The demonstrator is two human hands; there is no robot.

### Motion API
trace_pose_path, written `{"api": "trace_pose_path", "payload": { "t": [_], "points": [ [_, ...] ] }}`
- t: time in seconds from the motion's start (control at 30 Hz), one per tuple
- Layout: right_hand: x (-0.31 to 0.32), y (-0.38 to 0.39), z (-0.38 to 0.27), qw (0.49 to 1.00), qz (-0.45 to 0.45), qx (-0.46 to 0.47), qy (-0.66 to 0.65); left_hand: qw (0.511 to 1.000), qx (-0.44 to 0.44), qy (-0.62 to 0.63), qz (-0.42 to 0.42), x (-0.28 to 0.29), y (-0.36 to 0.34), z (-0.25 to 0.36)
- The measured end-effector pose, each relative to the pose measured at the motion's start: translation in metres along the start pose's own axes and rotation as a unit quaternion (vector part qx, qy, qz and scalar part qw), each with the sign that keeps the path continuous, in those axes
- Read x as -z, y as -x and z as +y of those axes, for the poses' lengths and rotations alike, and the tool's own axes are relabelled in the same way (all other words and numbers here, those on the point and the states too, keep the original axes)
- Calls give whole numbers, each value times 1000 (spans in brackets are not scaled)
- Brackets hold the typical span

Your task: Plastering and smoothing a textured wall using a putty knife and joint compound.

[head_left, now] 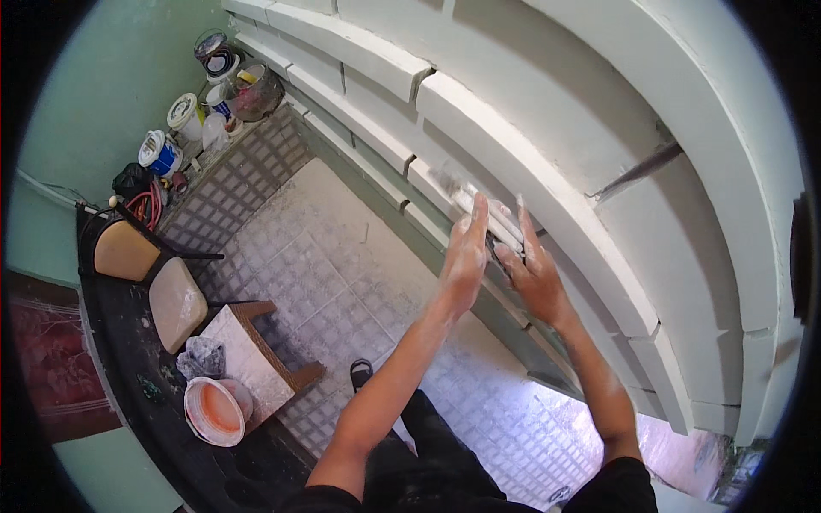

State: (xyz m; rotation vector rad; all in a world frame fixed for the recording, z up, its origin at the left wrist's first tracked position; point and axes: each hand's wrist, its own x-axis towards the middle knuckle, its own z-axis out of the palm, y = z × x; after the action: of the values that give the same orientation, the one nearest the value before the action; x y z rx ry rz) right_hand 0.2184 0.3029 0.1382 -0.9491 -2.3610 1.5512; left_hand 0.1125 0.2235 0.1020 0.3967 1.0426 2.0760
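A slender whitish object (496, 222) lies between the left hand (464, 263) and right hand (540, 289), long axis slanting lower right to upper left, blurred end near 1 white ledge's (420, 177) upper-left corner. Fingers extend; whether either grip clamps it, I cannot tell.

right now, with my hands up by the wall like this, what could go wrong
Dust on the fingers might let the pale bar, seen between the left hand and right hand, slip.

The white ledge juts out close to both hands, so knuckles could get scraped.

The tiled floor looks powdery, so the sandal may lose grip.
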Motion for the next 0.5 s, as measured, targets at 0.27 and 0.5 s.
{"api": "trace_pose_path", "payload": {
  "t": [0.27,0.5],
  "points": [
    [117,-3,-17,852,113,297,415,967,10,-241,76,33,-8,29],
    [107,-23,24,848,146,319,397,982,-189,-15,-20,-71,-113,74]
  ]
}}
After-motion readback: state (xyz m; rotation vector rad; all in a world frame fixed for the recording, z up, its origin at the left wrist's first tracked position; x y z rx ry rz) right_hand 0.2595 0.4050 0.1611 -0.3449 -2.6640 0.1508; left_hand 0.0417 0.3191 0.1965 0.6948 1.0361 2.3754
